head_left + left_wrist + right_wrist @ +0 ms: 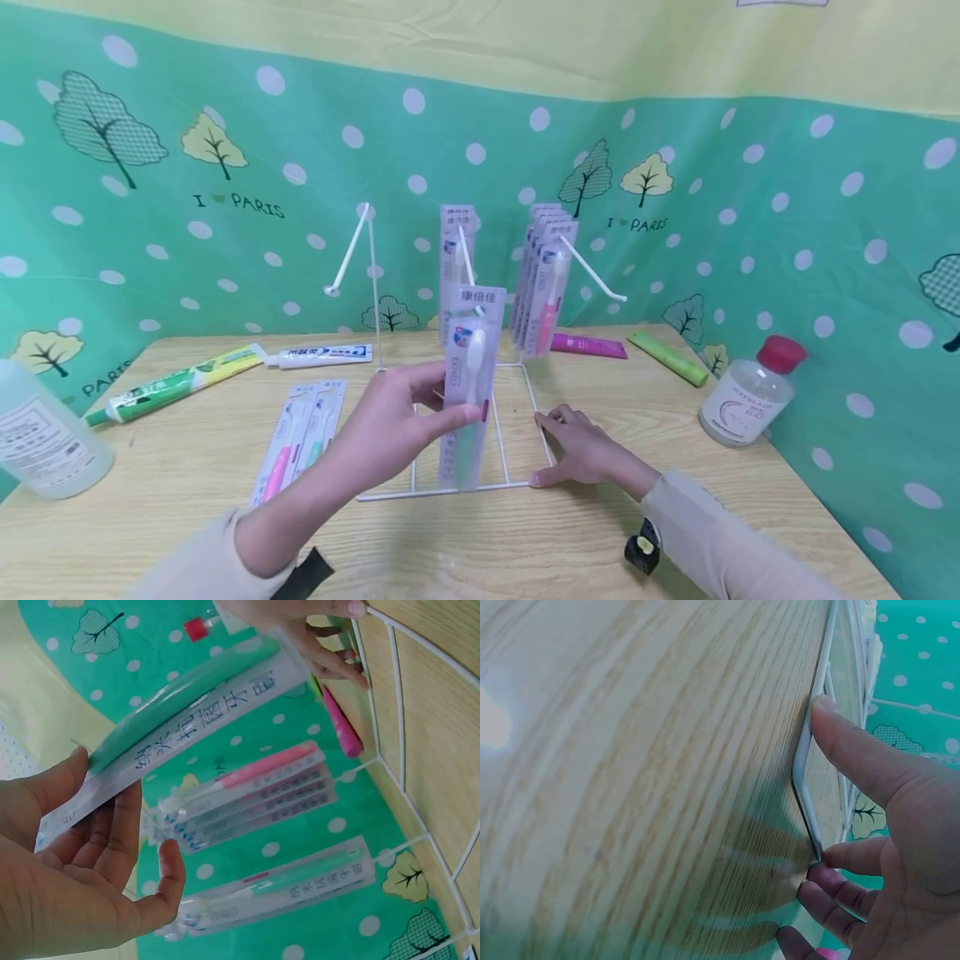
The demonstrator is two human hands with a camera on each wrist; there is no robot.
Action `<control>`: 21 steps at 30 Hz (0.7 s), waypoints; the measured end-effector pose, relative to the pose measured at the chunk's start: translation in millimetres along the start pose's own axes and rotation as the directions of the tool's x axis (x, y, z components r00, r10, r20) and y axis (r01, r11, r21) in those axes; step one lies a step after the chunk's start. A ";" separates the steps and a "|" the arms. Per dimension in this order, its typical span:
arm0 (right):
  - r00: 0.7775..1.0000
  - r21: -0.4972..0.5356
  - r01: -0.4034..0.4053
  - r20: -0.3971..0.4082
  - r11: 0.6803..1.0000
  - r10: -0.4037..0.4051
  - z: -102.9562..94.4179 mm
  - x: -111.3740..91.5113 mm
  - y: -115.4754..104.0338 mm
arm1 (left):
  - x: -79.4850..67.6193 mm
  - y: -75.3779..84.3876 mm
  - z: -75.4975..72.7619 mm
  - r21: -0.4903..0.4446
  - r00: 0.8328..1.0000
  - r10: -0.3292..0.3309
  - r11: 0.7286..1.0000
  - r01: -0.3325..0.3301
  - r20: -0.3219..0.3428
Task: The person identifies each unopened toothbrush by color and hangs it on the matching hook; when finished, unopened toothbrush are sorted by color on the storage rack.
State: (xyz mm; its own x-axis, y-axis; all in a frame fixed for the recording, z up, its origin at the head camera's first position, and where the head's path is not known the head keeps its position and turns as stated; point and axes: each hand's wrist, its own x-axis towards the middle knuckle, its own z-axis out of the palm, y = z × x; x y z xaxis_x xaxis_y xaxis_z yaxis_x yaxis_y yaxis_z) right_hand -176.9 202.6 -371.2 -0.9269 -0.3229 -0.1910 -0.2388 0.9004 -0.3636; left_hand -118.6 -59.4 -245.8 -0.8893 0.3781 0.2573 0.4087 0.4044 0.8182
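Observation:
In the head view, my left hand pinches a packaged toothbrush with a green handle, thumb in front and fingers behind. The pack stands upright at the front end of the rack's middle hook; whether the hook's tip passes through its hole I cannot tell. Low on the right, my right hand holds the base corner of the white wire rack, thumb on the front wire and fingertips at the side wire. Further back on the middle hook hang toothbrush packs. Several more packs, the front one pink, hang on the right hook.
Two toothbrush packs lie left of the rack. Behind them are a green-yellow toothpaste tube and a white-blue one. Magenta and green tubes lie at back right. Bottles stand left and right. The left hook is bare.

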 end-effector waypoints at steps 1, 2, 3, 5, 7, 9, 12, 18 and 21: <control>1.000 0.000 0.001 0.000 1.000 -0.001 0.5 0.1 0.6 | 0.7 -0.5 1.2 -0.008 1.000 -0.011 1.000 0.011 -0.001; 1.000 0.000 0.001 -0.001 1.000 -0.001 0.9 0.2 1.0 | 1.3 -1.2 2.3 -0.017 1.000 -0.021 1.000 0.021 -0.002; 1.000 -0.001 0.001 -0.003 1.000 -0.001 1.3 0.5 1.5 | 1.8 -2.0 3.3 -0.023 1.000 -0.027 0.999 0.027 -0.002; 1.000 0.000 0.002 -0.007 1.000 -0.002 1.7 0.9 2.1 | 3.0 -3.8 4.8 -0.032 0.999 -0.043 0.999 0.043 -0.010; 1.000 -0.003 0.003 -0.009 1.000 -0.003 1.6 1.0 2.2 | 4.8 -6.2 5.7 -0.051 0.998 -0.066 0.997 0.065 -0.017; 1.000 -0.005 0.005 -0.010 1.000 -0.005 1.0 1.0 1.9 | 7.6 -9.2 6.5 -0.074 0.996 -0.090 0.993 0.088 -0.023; 1.000 -0.007 0.007 -0.008 1.000 -0.007 0.0 0.8 1.2 | 14.4 -15.3 7.6 -0.148 0.990 -0.137 0.980 0.132 -0.022; 1.000 0.001 0.013 -0.007 1.000 -0.013 -0.1 0.9 1.6 | 32.2 -29.8 9.1 -0.265 0.981 -0.190 0.949 0.173 -0.039; 1.000 0.006 0.013 -0.006 1.000 -0.013 -0.4 0.1 1.6 | 42.1 -37.2 10.7 -0.310 0.976 -0.215 0.931 0.194 -0.038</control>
State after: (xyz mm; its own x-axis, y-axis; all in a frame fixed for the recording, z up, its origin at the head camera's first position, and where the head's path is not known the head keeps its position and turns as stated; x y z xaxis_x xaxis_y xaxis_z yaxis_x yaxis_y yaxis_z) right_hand -177.5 204.1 -371.5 -0.9256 -0.3326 -0.1807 -0.2489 0.8945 -0.3713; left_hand -169.0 -49.6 -270.9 -0.9635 0.2506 0.0941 0.1446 0.1912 0.9709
